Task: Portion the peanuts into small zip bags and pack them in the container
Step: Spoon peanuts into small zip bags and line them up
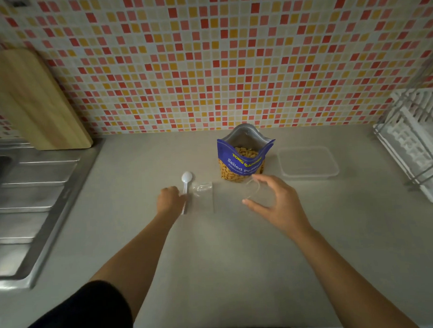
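An open blue bag of salted peanuts (242,160) stands at the back of the counter. To its right lies a shallow clear container (308,163). A white plastic spoon (186,177) lies left of the bag, and my left hand (169,201) is curled on its handle. Flat clear small zip bags (204,198) lie just right of the spoon. My right hand (275,202) hovers in front of the peanut bag, and a thin clear piece (251,190), seemingly a zip bag's edge, spans between its thumb and forefinger.
A steel sink and drainboard (35,194) fill the left side, with a wooden cutting board (31,96) leaning on the tiled wall. A white dish rack (413,144) stands at the right edge. The grey counter (226,261) stretches toward me.
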`<state>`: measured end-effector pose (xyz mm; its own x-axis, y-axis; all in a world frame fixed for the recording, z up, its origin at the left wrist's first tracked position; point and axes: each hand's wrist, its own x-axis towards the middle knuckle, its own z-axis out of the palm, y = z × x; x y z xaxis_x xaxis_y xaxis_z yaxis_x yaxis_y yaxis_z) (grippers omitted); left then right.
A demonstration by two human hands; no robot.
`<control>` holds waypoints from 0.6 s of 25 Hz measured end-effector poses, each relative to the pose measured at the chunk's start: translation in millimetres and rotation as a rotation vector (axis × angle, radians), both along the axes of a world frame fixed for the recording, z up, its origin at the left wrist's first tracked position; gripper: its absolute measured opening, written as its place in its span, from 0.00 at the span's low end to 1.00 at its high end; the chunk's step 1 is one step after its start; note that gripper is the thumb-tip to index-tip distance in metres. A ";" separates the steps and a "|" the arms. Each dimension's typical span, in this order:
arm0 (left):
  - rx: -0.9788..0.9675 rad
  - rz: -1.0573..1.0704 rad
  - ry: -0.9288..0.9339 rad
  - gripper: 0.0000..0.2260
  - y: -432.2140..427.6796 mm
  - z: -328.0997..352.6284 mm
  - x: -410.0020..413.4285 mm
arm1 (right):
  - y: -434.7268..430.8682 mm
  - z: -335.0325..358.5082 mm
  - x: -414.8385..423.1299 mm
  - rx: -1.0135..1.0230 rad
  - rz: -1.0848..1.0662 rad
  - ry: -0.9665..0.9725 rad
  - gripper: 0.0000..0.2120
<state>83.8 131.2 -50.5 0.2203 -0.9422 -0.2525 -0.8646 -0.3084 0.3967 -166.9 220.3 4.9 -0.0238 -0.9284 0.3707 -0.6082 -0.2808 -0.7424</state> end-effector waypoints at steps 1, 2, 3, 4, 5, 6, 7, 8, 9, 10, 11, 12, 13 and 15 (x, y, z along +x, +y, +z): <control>0.013 -0.024 -0.038 0.11 1.6 -5.8 -3.3 | 0.9 -1.0 -0.3 -0.001 -0.003 -0.009 0.25; 0.017 -0.039 -0.066 0.12 2.1 -10.1 -7.4 | 1.3 -2.6 -1.8 0.003 -0.007 -0.019 0.25; 0.018 -0.045 -0.088 0.13 1.8 -14.0 -10.8 | 2.3 -3.5 -3.4 0.008 -0.012 -0.027 0.25; 0.014 -0.046 -0.102 0.14 1.6 -16.9 -13.5 | 3.1 -4.1 -5.1 0.016 -0.018 -0.033 0.25; 0.021 -0.038 -0.117 0.14 0.1 -19.0 -15.2 | 2.6 -4.9 -7.3 0.028 -0.025 -0.039 0.25; 0.022 -0.023 -0.125 0.13 -1.8 -20.9 -15.1 | 1.9 -6.0 -9.7 0.041 -0.030 -0.049 0.25; 0.036 0.007 -0.113 0.13 -3.1 -21.0 -13.4 | 0.9 -7.6 -12.1 0.056 -0.037 -0.073 0.25; 0.045 0.044 -0.088 0.13 -4.4 -19.7 -11.1 | -0.1 -9.0 -14.2 0.076 -0.046 -0.111 0.25; 0.045 0.099 -0.043 0.13 -6.0 -16.5 -7.9 | -1.0 -9.3 -16.1 0.095 -0.057 -0.157 0.25; 0.023 0.152 0.032 0.12 -8.7 -8.3 -7.8 | -3.1 -8.7 -18.1 0.111 -0.073 -0.204 0.25; -0.021 0.198 0.137 0.11 -12.4 3.2 -10.7 | -5.9 -6.3 -19.6 0.121 -0.089 -0.248 0.24; -0.088 0.237 0.288 0.10 -16.6 18.1 -17.5 | -9.8 -2.9 -21.1 0.123 -0.105 -0.285 0.23; -0.164 0.263 0.460 0.09 -20.3 37.6 -27.9 | -15.0 1.7 -23.1 0.117 -0.120 -0.317 0.22; -0.285 0.214 0.705 0.07 -25.0 84.6 -48.9 | -26.5 11.1 -28.6 0.096 -0.153 -0.360 0.21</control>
